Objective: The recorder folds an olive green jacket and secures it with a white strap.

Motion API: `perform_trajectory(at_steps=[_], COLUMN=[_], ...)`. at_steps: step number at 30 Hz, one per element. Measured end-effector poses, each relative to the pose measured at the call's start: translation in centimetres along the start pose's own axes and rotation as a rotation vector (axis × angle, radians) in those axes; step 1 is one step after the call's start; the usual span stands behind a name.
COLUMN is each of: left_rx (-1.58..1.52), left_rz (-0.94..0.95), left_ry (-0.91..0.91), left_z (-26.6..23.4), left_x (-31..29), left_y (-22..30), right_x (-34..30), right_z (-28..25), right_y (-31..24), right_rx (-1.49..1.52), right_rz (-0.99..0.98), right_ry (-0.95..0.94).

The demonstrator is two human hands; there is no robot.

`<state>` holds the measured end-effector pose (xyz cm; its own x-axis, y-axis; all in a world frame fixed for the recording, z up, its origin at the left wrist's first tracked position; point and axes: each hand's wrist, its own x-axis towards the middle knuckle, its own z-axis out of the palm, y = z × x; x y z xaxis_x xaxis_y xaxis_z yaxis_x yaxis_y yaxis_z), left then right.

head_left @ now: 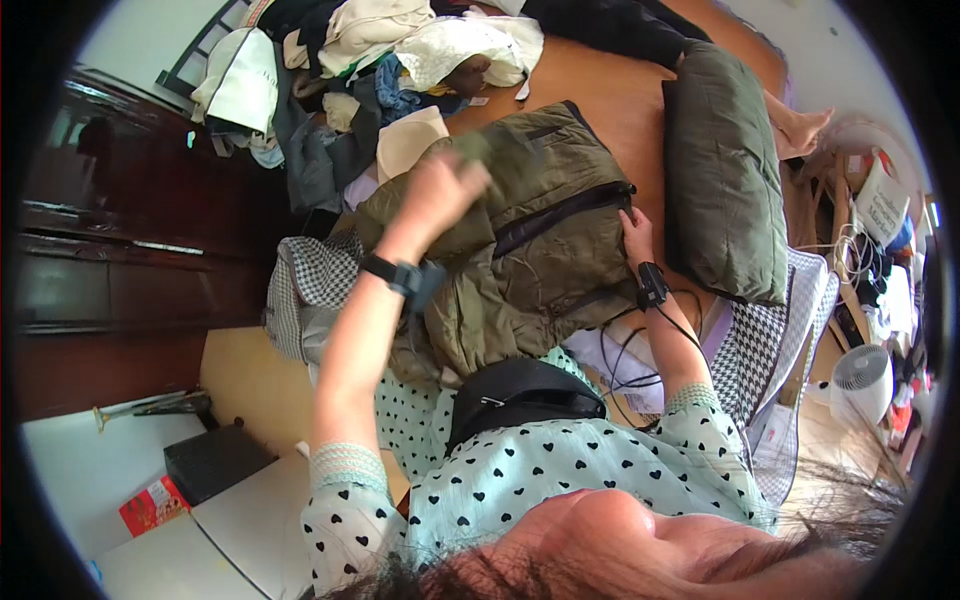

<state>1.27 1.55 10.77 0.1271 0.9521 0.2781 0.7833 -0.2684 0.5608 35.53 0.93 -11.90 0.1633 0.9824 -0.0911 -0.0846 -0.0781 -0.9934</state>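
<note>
An olive-green padded jacket (pixel 560 230) lies spread in front of me, with a dark zipped opening across its middle. My left hand (pixel 445 200) is raised over the jacket's left part, blurred by motion. Its fingers look closed on a blurred olive fold of the jacket. At the jacket's right edge, by the end of the dark zip, my right hand (pixel 637 238) pinches the fabric between thumb and fingers. To the right of that hand rests a plump olive bundle (pixel 728 175), like a folded padded garment or cushion.
A heap of clothes (pixel 400 60) fills the far left, beside a dark glossy cabinet (pixel 120 230). Another person's black-trousered leg (pixel 620 30) and bare foot (pixel 800 130) lie at the far right. Houndstooth fabric (pixel 765 335), black cables (pixel 630 375) and a white fan (pixel 862 380) are nearby.
</note>
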Motion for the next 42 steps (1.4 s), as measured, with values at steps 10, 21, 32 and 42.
perform_trajectory(at_steps=[10, 21, 32, 42], left_rx=[-0.250, -0.504, -0.382, -0.574], left_rz=[-0.400, -0.446, -0.454, -0.358], left_ry=[0.021, 0.085, 0.126, 0.219], left_z=[-0.4, 5.3, 2.2, -4.0], left_x=[-7.4, -19.1, -23.2, -22.1], left_y=[-10.6, -7.5, -10.5, -5.6], right_x=[0.1, 0.2, -0.3, -1.1], right_z=[-0.1, -0.2, 0.1, 1.8], right_y=[0.8, 0.9, -4.1, -10.0], right_rx=[0.028, 0.025, 0.333, 0.356], right_rz=[-0.048, -0.079, 0.004, 0.004], right_ry=[-0.026, -0.003, -0.077, -0.260])
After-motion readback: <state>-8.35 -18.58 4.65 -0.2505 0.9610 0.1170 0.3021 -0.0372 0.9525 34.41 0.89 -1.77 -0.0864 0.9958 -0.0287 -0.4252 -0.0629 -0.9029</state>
